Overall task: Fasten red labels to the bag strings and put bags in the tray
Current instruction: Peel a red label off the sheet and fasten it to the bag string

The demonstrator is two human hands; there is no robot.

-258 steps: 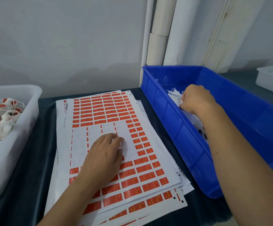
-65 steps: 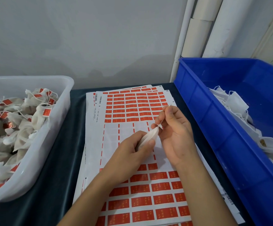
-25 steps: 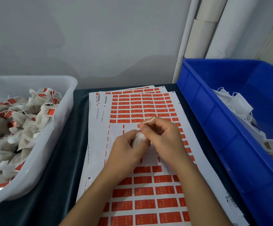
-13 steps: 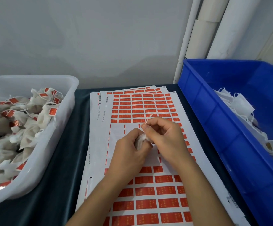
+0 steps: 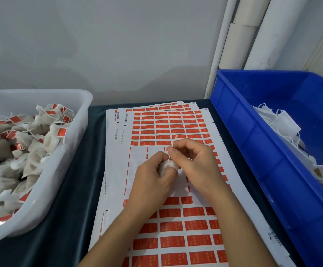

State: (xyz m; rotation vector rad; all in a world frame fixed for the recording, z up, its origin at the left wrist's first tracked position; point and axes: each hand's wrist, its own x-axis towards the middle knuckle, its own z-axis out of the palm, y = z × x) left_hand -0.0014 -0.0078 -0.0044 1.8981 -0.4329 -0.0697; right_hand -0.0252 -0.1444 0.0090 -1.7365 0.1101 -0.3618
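Right hand [image 5: 193,160] has drawn the string [image 5: 171,149] up; left hand [image 5: 153,176] clutches the bag [image 5: 169,166].

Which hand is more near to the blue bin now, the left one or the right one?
Right. The right hand pinches the string beside the blue bin; the left hand, gripping the bag, is farther toward the white tray.

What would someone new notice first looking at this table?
Probably the sheets of red rectangular labels spread across the middle, where the left hand holds a small white mesh bag while the right hand pinches its string. A big blue plastic bin stands right, a translucent white tray of labelled bags left.
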